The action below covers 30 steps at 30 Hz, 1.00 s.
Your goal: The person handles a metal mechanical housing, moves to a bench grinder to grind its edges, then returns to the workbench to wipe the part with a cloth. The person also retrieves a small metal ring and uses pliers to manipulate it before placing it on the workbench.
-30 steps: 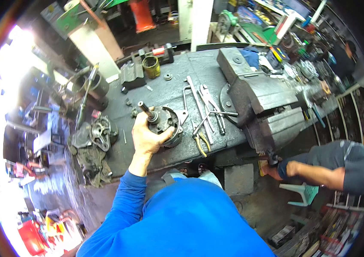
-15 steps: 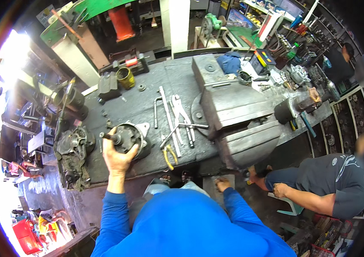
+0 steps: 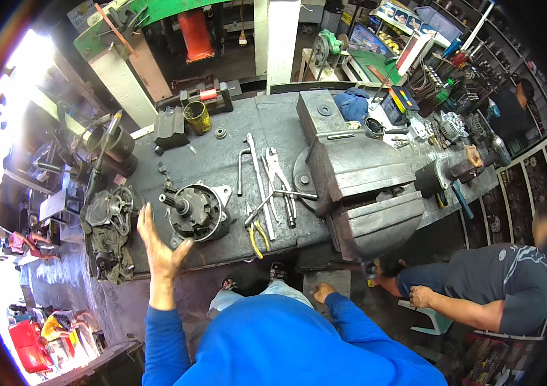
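Note:
My left hand [image 3: 161, 255] is open in the air by the bench's front edge, thumb and fingers spread. Just beyond it stands a round metal motor housing [image 3: 220, 225] with a splined shaft [image 3: 172, 202] sticking up, apart from my fingers. A second metal end housing [image 3: 110, 211] rests on a dirty rag [image 3: 107, 248] to the left. My right hand [image 3: 323, 293] is low beside a grey flat surface [image 3: 337, 282] below the vise [image 3: 370, 212], its fingers curled; whatever they hold is hidden. Yellow-handled pliers [image 3: 258, 241] lie right of the housing.
A long bar [image 3: 261, 186], an L-shaped wrench [image 3: 240, 172] and locking pliers [image 3: 278, 174] lie mid-bench. Behind them are a yellow can [image 3: 197, 118] and a bearing ring [image 3: 220, 133]. At right, a person in a dark shirt [image 3: 479, 283] sits close to the bench.
My left hand has let go of the shaft on the motor housing and drawn back toward me, opening. My right hand has moved slightly left and down. The whole view has shifted a little.

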Each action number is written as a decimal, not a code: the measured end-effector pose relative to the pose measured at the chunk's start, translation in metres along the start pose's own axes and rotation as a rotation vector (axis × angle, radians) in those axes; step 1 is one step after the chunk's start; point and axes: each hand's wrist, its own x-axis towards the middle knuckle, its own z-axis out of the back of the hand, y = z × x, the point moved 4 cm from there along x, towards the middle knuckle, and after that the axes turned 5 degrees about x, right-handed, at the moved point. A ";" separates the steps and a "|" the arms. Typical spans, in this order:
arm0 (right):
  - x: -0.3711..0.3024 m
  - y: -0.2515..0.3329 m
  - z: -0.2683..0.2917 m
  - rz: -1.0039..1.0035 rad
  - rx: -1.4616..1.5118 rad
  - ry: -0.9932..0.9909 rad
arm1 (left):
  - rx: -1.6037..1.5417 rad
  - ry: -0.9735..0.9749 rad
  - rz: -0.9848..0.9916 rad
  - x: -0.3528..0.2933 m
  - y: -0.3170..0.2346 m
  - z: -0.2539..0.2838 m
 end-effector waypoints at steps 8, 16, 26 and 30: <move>-0.223 0.304 0.310 0.974 0.191 -0.577 | 0.053 0.217 0.191 -0.123 0.058 0.061; -0.054 0.351 0.521 0.429 -0.567 -0.670 | 0.203 0.471 0.595 -0.258 0.191 0.071; 0.071 0.316 0.544 0.441 -0.723 -0.459 | 0.140 0.595 1.545 -0.521 0.134 0.099; 0.071 0.317 0.537 0.462 -0.774 -0.431 | 0.126 0.667 1.544 -0.542 0.107 0.073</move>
